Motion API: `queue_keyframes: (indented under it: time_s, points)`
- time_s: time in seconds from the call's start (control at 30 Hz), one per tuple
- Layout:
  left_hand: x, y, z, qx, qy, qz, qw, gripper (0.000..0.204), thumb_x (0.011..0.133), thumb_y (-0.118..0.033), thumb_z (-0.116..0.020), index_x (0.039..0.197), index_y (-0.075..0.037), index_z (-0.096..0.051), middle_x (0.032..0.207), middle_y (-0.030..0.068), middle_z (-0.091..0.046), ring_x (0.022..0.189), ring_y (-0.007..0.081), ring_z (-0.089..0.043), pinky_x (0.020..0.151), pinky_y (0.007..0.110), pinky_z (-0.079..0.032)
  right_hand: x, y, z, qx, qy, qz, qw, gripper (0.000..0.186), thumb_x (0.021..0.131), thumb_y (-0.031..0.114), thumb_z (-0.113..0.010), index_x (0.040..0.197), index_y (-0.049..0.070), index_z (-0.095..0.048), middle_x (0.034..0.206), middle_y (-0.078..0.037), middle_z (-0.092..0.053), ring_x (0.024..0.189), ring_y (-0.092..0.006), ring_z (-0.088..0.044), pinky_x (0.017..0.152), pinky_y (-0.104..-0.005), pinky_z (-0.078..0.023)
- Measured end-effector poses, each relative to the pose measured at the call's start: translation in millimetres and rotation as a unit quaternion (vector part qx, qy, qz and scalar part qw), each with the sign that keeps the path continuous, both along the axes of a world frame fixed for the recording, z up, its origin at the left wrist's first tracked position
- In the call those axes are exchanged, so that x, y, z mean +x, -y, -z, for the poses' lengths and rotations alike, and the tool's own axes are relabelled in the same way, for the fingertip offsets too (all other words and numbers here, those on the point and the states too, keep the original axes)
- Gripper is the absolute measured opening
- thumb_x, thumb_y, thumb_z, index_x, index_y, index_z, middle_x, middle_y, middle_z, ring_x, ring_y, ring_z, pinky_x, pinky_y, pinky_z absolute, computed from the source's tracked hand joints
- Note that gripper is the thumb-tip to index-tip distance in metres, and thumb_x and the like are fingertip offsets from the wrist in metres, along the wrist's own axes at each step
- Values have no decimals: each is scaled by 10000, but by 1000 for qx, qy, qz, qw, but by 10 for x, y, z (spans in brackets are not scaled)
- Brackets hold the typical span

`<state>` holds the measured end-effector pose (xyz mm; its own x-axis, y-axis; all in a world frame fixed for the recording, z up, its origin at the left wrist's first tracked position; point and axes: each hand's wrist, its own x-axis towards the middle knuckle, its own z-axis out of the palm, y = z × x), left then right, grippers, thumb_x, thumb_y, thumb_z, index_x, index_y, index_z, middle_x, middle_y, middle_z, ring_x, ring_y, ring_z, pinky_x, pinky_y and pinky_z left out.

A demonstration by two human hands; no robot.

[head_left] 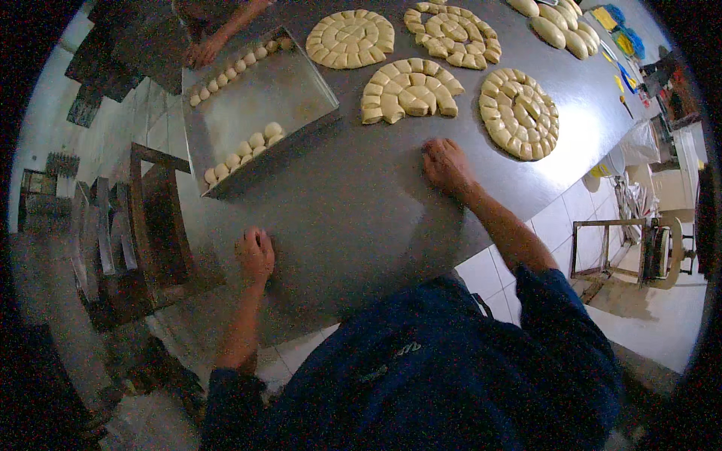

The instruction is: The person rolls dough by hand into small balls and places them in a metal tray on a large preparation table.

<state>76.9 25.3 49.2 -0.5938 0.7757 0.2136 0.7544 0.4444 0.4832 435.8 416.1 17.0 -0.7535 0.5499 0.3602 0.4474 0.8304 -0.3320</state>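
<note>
My right hand point(447, 167) rests knuckles-up on the metal table point(338, 225), fingers curled under; whatever lies beneath them is hidden. It is nearest to a partial ring of cut dough pieces point(414, 90), without touching it. Over the table's left part, my left hand point(256, 257) is closed with the fingers bent in, and I cannot see anything in it. Ahead of it is a metal tray point(263, 161), with one row of dough balls point(239, 66) along the far side and another row of dough balls point(244, 149) along the near side.
A co-worker's hand point(203, 51) is at the tray's far left corner. Round spirals of cut dough point(350, 39) lie across the back, another dough spiral point(519, 114) to the right. Oval dough pieces point(560, 26) sit at the far right. A dark metal rack point(162, 225) stands left.
</note>
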Motion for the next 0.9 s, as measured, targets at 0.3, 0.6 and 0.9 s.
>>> queue_keyframes:
  time_s: [0.3,0.6,0.9]
  points:
    - [-289,347,432,-20,-115,-31,993,145,983,-162,-609,977,-19,-588,940,206,-611,892,413,-602,739,494,-488,-21,342,-460,-148,7,4,989,186,977,172,-606,1111,45,-584,1062,-179,-639,1069,-394,-594,981,-512,-472]
    - [180,275,187,-26,-32,25,999,230,996,-214,-581,1071,0,-620,1044,229,-633,962,434,-619,794,518,-498,-132,607,-487,-78,-23,45,996,225,961,167,-626,1151,53,-592,1071,-172,-643,1091,-415,-575,997,-500,-462]
    - [-687,1025,431,45,-177,-151,971,539,1067,-336,-450,1461,32,-470,1487,293,-484,1390,461,-449,1167,535,-332,-237,584,-80,-9,-83,-28,996,148,961,159,-626,1059,49,-606,916,-117,-656,817,-328,-635,757,-492,-528]
